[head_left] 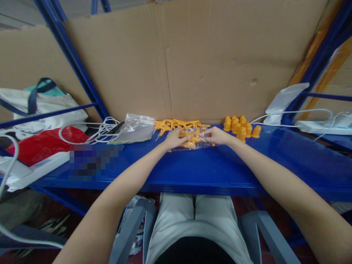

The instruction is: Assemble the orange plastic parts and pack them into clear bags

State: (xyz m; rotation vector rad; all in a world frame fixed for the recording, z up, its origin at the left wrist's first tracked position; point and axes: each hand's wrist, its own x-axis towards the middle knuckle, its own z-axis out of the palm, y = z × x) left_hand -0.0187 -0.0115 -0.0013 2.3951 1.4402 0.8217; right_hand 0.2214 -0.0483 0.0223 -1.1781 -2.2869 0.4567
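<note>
A clear plastic bag [192, 143] with orange plastic pieces in it lies on the blue shelf top in front of me. My left hand [176, 139] grips the bag's left side, thumb over the orange pieces. At the bag's right side my right hand [217, 135] has its fingers closed on the plastic near an orange end. Loose orange branching pieces [165, 126] form a pile just behind the bag. To the right stand several orange thimble-shaped caps [235, 126], apart from my right hand.
Flat clear bags [134, 129] lie left of the pile, beside white cables [106, 132]. Power strips [41, 170] sit at the left and right [316, 127]. A red bag [52, 143] and a cloth tote [49, 106] fill the far left. Cardboard [198, 66] walls the back.
</note>
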